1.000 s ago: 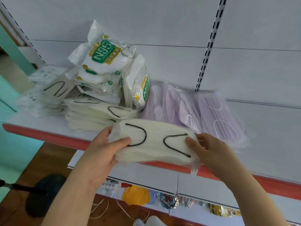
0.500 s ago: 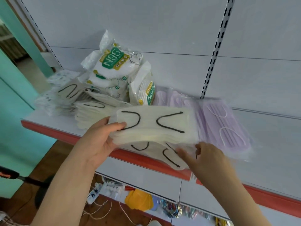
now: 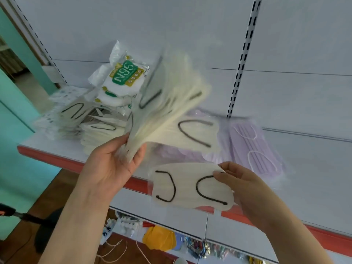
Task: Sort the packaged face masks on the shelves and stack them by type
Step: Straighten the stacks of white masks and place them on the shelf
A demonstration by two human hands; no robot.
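From the head camera, the left hand [image 3: 112, 164] holds a thick bunch of cream-colored face masks with black ear loops in clear plastic bags [image 3: 167, 103]. The fingers and thumb are curled round the bottom end of the bunch, so the rest fans up and out above the hand. The bunch looks blurry, so I cannot count the packs in it. I think it is held by one end like this so the other hand can take packs away.

The right hand [image 3: 245, 187] pinches one flat cream mask pack with two black loops [image 3: 192, 187] by its right edge. The pack is held in the air just in front of the red front edge of the white shelf [image 3: 47, 155]. It is apart from the bunch, and I think it is being looked at to see which pile it goes with.

On the shelf, more cream masks with black loops [image 3: 102, 130] lie in a low pile on the left. Behind them sits a heap of white N95 mask bags with green labels [image 3: 122, 79]. On the right lie light purple masks with white loops in clear bags [image 3: 253, 141]. One cream pack [image 3: 196, 130] rests partly on the purple ones, so that spot is not sorted yet. The like kinds are kept close together so they can be stacked.

Down below, on a lower shelf, there is a yellow thing [image 3: 158, 239] and other small packs, too small to tell.
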